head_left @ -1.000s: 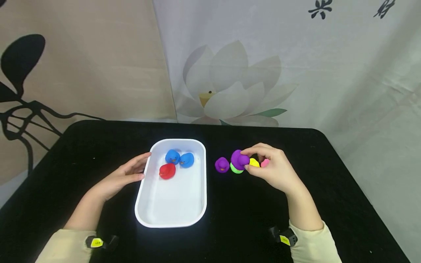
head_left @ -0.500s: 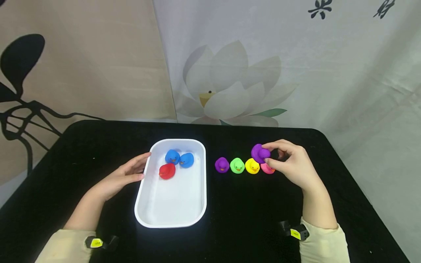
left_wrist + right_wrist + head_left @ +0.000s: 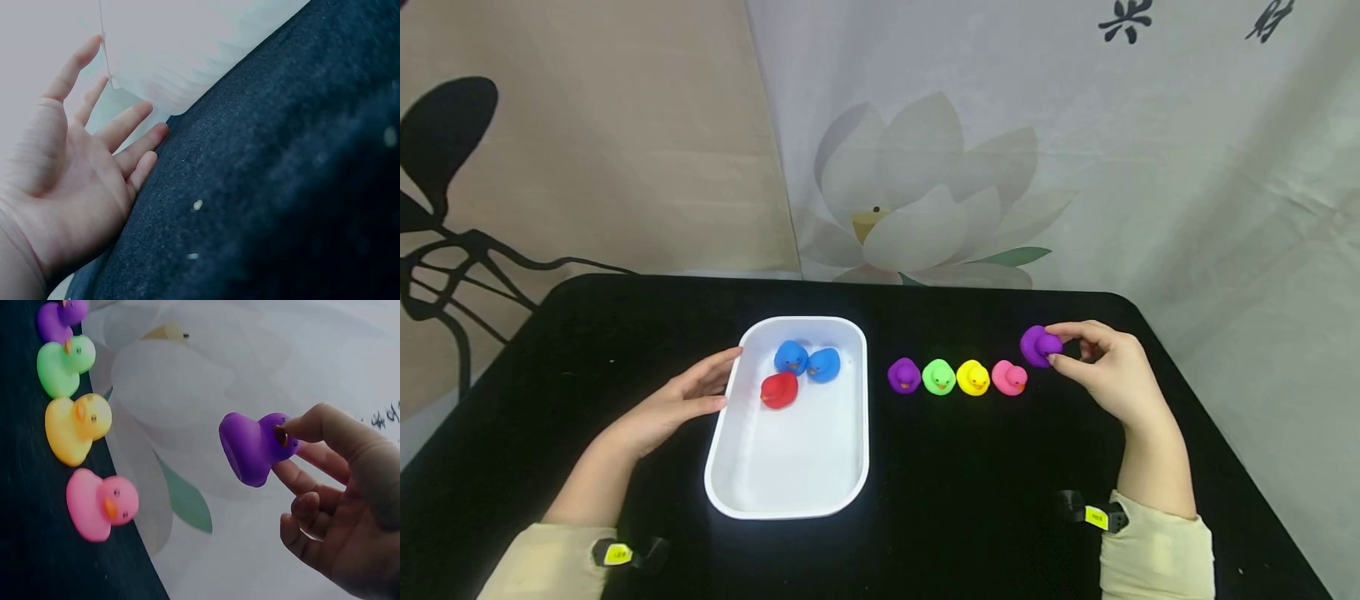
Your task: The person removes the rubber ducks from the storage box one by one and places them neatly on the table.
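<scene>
- A pale cloth backdrop (image 3: 1150, 183), printed with a lotus flower, hung beyond the far edge of the table.
- The black table (image 3: 955, 492) carried the tray and, to its right, a row of toy ducks.
- The white tray (image 3: 786, 467) held three ducks in its far half: a left blue duck (image 3: 791, 357), a right blue duck (image 3: 823, 365) just beside it, and a red duck (image 3: 778, 390) nearer. Only the head view showed these; the left wrist view showed the tray's outer side.
- The left hand (image 3: 673, 396) was open at the tray's left rim, fingertips against it; its spread fingers and palm showed in the left wrist view.
- The right hand (image 3: 1108, 367) pinched the held purple duck (image 3: 1037, 346) between thumb and forefinger, above and right of the row.
- The row ran left to right: row purple duck (image 3: 904, 376), green duck (image 3: 938, 377), yellow duck (image 3: 973, 377), pink duck (image 3: 1008, 377).
- The right wrist view alone revealed the held duck's orange beak (image 3: 280, 435), partly under the thumb.
</scene>
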The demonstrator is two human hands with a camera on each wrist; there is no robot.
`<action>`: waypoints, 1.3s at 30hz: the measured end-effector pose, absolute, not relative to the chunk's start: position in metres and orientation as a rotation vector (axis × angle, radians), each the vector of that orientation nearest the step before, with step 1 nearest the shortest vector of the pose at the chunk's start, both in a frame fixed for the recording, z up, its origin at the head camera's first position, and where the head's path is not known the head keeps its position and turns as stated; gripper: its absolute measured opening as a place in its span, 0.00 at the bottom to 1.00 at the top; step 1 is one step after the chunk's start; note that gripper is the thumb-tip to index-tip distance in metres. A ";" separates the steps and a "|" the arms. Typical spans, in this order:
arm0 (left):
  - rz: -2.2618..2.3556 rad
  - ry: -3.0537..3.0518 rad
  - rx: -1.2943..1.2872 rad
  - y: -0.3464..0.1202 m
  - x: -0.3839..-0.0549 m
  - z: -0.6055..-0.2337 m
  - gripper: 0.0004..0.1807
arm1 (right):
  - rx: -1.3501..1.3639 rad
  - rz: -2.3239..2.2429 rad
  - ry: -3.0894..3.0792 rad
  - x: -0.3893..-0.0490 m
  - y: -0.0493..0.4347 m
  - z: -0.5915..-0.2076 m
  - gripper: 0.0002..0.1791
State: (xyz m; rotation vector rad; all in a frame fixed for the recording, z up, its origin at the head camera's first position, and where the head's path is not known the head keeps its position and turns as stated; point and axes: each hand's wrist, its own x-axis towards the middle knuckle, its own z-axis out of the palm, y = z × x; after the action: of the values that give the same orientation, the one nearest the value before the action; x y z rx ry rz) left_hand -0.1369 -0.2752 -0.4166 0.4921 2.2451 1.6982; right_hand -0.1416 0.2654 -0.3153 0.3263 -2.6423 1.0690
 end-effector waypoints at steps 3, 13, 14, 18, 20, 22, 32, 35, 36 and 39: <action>1.699 2.244 0.492 -0.276 -0.137 -0.418 0.36 | 0.291 1.073 -2.651 -0.143 0.273 -0.319 0.13; 1.706 2.238 0.496 -0.276 -0.136 -0.417 0.36 | 0.220 1.037 -2.684 -0.147 0.290 -0.332 0.14; 1.706 2.239 0.495 -0.276 -0.136 -0.417 0.36 | 0.215 1.034 -2.686 -0.148 0.291 -0.333 0.14; 1.705 2.238 0.497 -0.276 -0.136 -0.417 0.36 | 0.200 1.041 -2.699 -0.149 0.296 -0.339 0.14; 1.705 2.236 0.497 -0.276 -0.136 -0.417 0.36 | 0.197 1.057 -2.705 -0.150 0.299 -0.343 0.15; 1.702 2.240 0.494 -0.276 -0.136 -0.417 0.36 | 0.201 1.074 -2.709 -0.152 0.301 -0.347 0.15; 1.699 2.246 0.491 -0.275 -0.137 -0.416 0.36 | 0.231 1.123 -2.704 -0.159 0.309 -0.366 0.14; 1.700 2.246 0.492 -0.275 -0.137 -0.416 0.36 | 0.229 1.142 -2.710 -0.160 0.311 -0.371 0.14; 1.698 2.248 0.490 -0.275 -0.137 -0.416 0.36 | 0.224 1.147 -2.715 -0.161 0.311 -0.373 0.14; 1.694 2.254 0.483 -0.275 -0.137 -0.417 0.36 | 0.212 1.155 -2.732 -0.162 0.312 -0.376 0.14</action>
State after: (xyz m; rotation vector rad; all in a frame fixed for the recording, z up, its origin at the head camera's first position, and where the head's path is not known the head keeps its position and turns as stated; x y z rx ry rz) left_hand -0.1369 -0.2750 -0.4169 0.4834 2.2541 1.6937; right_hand -0.1617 0.3125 -0.3764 0.2117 -2.7318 1.1547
